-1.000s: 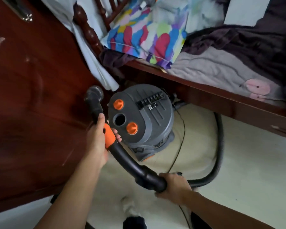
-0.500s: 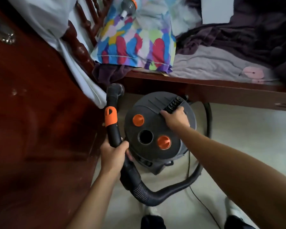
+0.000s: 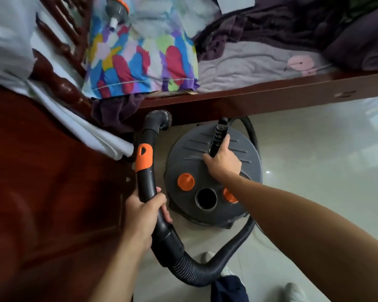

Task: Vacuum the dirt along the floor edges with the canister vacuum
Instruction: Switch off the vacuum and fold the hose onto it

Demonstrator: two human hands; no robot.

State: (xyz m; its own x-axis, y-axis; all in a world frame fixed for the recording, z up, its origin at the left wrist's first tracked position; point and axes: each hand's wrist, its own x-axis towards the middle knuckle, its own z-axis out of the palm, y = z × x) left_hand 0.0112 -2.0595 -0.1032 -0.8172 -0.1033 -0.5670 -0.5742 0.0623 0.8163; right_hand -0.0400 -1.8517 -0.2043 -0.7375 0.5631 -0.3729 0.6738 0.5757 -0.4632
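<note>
Beside the canister [image 3: 184, 152], wand [image 3: 148, 136] points toward bed [image 3: 271, 94].

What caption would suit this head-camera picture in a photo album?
Beside the bed frame, the left hand grips the vacuum wand while the right hand holds the canister vacuum by its carry handle.

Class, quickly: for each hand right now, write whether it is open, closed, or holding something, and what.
Left hand: closed, holding the wand.
Right hand: closed, holding the handle on top of the vacuum.
</note>
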